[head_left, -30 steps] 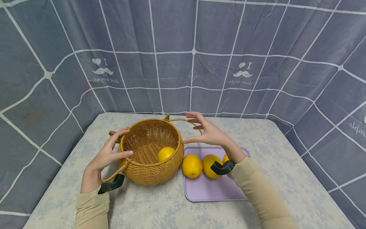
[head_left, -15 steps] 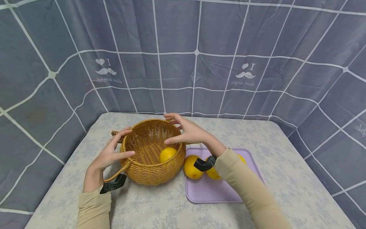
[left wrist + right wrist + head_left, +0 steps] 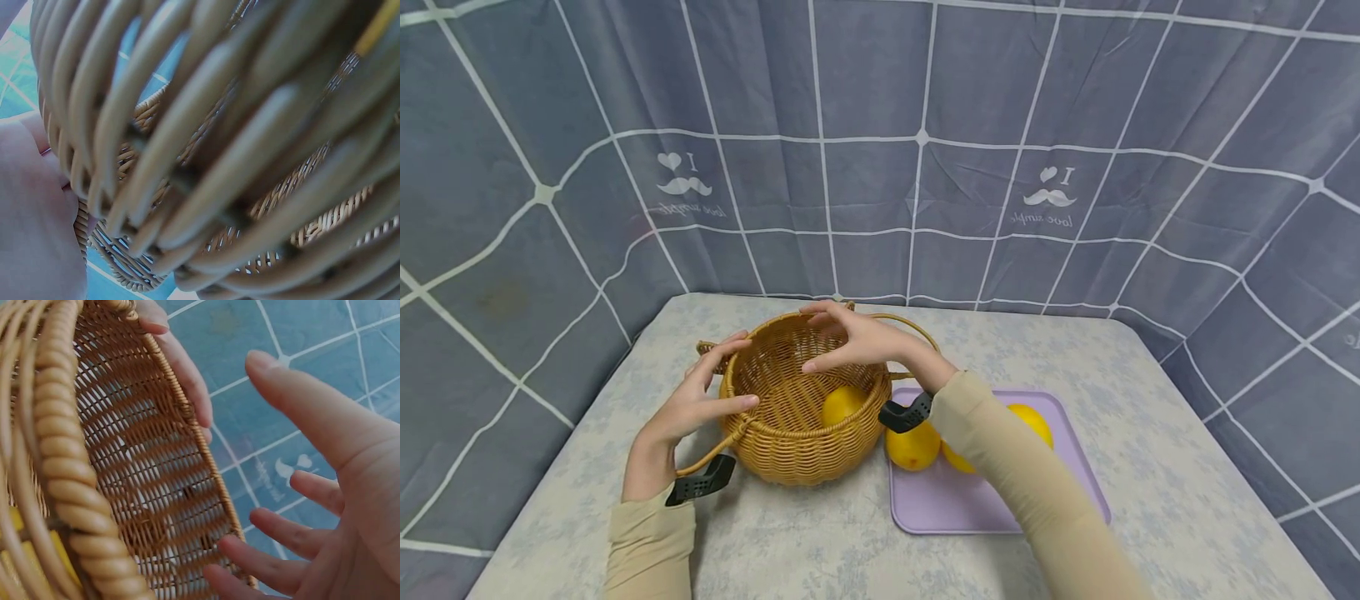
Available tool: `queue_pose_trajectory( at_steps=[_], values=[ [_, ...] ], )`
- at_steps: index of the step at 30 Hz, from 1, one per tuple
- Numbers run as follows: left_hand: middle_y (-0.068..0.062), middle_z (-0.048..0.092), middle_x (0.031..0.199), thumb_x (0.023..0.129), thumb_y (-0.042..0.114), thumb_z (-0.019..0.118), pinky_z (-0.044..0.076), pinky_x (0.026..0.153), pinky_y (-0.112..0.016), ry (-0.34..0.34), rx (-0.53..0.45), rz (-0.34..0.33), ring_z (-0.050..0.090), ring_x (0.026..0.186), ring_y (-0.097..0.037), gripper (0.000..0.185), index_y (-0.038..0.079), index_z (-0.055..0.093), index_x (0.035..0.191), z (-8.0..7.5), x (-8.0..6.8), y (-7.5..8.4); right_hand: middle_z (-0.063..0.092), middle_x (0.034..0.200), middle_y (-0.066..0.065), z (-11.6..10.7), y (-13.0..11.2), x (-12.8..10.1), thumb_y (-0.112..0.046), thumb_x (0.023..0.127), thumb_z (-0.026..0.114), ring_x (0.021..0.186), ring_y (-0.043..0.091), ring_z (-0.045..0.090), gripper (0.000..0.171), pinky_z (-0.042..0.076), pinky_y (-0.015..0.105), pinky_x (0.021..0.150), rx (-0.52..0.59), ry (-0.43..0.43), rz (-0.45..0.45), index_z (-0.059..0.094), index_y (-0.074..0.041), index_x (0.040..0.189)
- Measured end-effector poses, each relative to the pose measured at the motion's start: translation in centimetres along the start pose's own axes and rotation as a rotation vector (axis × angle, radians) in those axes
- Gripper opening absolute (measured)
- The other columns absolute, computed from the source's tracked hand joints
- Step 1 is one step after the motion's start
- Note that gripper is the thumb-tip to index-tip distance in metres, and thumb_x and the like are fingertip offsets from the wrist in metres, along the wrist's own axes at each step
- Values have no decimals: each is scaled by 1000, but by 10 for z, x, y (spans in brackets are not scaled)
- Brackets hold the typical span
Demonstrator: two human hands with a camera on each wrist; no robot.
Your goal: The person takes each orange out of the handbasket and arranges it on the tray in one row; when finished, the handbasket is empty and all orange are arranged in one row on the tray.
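Note:
A round wicker basket (image 3: 805,460) stands on the table, with one yellow-orange round fruit (image 3: 842,405) inside. My left hand (image 3: 688,410) holds the basket's left rim, its thumb and fingertips over the edge. Above the basket's opening hovers my right hand (image 3: 868,340), fingers spread and gently bent, nothing between them. In the right wrist view, that hand (image 3: 337,506) is apart from the fruit, which shows yellow through the weave. Close wickerwork (image 3: 206,137) fills most of the left wrist view, where the left palm (image 3: 37,206) lies beside it.
A lilac tray (image 3: 958,518) lies right of the basket. On it are 3 yellow-orange fruits, including a left one (image 3: 913,448) and a right one (image 3: 1032,422); the right sleeve (image 3: 1022,475) partly covers the middle one. A grey-blue grid curtain (image 3: 880,183) surrounds the table.
My right hand has moved left, from the basket's right handle to over its opening. The left hand stays at the rim. The whole head view has shifted slightly.

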State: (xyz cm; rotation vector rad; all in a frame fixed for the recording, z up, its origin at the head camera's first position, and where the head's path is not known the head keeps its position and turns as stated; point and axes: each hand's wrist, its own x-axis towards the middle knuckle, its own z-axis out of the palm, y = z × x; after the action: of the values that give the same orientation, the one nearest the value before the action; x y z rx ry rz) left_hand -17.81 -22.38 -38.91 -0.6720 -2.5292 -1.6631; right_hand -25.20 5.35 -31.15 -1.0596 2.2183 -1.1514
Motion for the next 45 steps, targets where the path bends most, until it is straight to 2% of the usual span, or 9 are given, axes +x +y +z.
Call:
queue_pose_trajectory(
  at_steps=[6,10,18,24,27,31,34,42,45],
  values=[
    [-8,14,155,81,8,72,15,92,-69,-6,-19,8,10,136,-38,75,5,32,144,0,0,0,39,142,10,3,9,14,-30,86,68,125,22,44,75,40,31,97,35,-74,96,26,-17,147],
    [-8,14,155,81,9,73,11,94,-70,-4,-13,7,8,137,-38,75,7,33,144,1,0,-1,41,142,9,3,15,22,-30,88,65,127,23,42,73,39,32,98,83,-122,145,26,-16,147],
    [-4,15,155,81,11,73,11,93,-71,-5,6,5,8,137,-37,74,10,34,144,1,0,-2,37,145,13,1,21,31,-32,90,63,122,18,47,69,33,53,101,219,-220,253,28,-15,147],
    [-8,17,155,80,10,74,14,94,-69,1,2,16,10,136,-37,75,9,34,144,1,0,-2,43,140,8,2,22,34,-33,90,62,124,20,45,64,30,57,102,199,-275,304,32,-19,145],
    [-5,17,155,80,10,74,15,94,-68,2,1,20,11,136,-37,75,8,34,144,1,0,-2,41,141,10,4,22,34,-32,89,63,124,20,44,67,29,56,103,177,-296,305,31,-17,145],
    [-3,18,154,80,9,74,15,94,-67,3,-5,24,12,136,-35,75,9,34,144,0,0,-3,40,143,13,7,21,35,-32,88,65,125,17,43,71,32,43,105,98,-339,264,29,-14,146],
    [-3,18,155,80,9,74,14,95,-68,3,-3,19,11,137,-35,75,10,34,144,0,-1,-3,40,143,11,9,21,36,-33,86,67,127,15,41,72,34,32,103,46,-374,247,31,-15,146],
    [-3,17,155,81,13,74,13,92,-70,6,13,1,17,131,-36,74,13,35,144,0,-1,-1,36,146,9,12,23,36,-29,83,71,133,26,35,72,37,32,99,29,-457,245,34,-22,144],
    [-2,17,155,81,12,74,14,92,-70,6,10,3,17,131,-36,74,12,35,144,0,-1,-1,35,146,10,12,24,37,-28,81,74,132,26,34,75,38,31,98,8,-481,223,35,-21,145]
  ],
)
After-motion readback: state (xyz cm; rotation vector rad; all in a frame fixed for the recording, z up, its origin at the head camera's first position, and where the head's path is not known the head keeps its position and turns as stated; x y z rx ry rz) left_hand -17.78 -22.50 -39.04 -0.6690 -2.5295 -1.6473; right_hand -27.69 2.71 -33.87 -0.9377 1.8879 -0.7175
